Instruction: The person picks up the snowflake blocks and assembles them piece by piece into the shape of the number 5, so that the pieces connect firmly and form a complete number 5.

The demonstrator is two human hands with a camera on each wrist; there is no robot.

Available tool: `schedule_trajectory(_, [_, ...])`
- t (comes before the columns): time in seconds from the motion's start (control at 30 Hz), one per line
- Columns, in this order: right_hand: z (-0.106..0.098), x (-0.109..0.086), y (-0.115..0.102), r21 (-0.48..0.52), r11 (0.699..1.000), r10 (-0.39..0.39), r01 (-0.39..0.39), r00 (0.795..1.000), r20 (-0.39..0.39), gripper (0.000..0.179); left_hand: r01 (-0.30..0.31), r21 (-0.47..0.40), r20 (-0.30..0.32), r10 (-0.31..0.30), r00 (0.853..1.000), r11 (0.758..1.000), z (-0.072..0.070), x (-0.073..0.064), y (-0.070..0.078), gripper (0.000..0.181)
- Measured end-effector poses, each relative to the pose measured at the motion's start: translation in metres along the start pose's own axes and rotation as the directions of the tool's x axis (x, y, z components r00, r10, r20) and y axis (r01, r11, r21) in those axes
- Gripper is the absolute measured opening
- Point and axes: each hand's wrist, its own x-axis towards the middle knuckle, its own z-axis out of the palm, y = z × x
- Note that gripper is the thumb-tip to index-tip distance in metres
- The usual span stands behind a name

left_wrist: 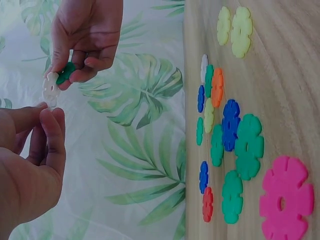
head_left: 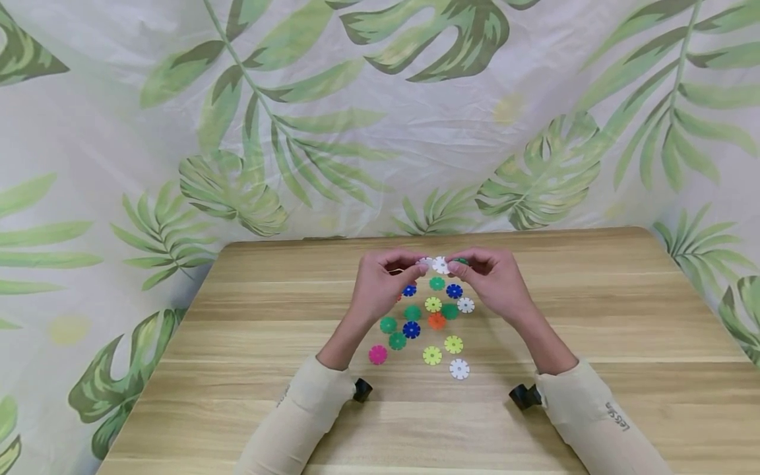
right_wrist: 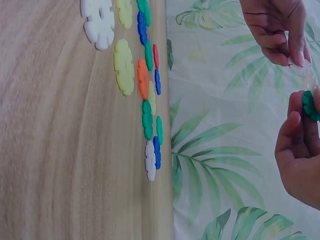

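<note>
My left hand point(head_left: 382, 280) pinches the edge of a white notched plastic interlocking disc between thumb and fingertips, its piece mostly covered by them. Facing it, my right hand point(head_left: 493, 277) holds a green interlocking disc point(right_wrist: 311, 106) with a second white disc point(head_left: 440, 265) against it. This white disc point(left_wrist: 51, 90) spans the gap between both hands' fingertips in the left wrist view, edge to edge with the left hand's piece. Both hands are raised over the far part of the table, fingertips close together. Whether the white discs are slotted into each other I cannot tell.
Loose discs lie flat on the wooden table point(head_left: 249, 382) below the hands: several green, blue and yellow ones, a pink disc point(head_left: 377, 355), an orange disc point(head_left: 436, 321), a red disc point(left_wrist: 207, 204) and white ones. A leaf-patterned cloth point(head_left: 427, 132) hangs behind the table.
</note>
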Motion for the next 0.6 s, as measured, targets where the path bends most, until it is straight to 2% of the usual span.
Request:
schedule_trajectory(0.17, [0.0012, -0.0009, -0.0024, -0.015, 1.000, -0.013, 0.013, 1.000, -0.020, 0.014, -0.008, -0.014, -0.012, 0.008, 1.000, 1.000, 0.0039, -0.0007, 0.0002, 0.013])
schedule_trajectory(0.37, [0.0029, -0.0011, -0.0047, -0.009, 1.000, -0.022, 0.022, 1.000, -0.006, 0.012, -0.013, -0.017, -0.028, 0.013, 1.000, 1.000, 0.0054, -0.0018, 0.0023, 0.013])
schedule_trajectory(0.6, [-0.0003, -0.0005, -0.0037, -0.033, 0.999, 0.025, -0.025, 1.000, 0.009, 0.015, -0.016, -0.001, -0.013, 0.016, 1.000, 1.000, 0.0062, -0.0017, 0.0040, 0.014])
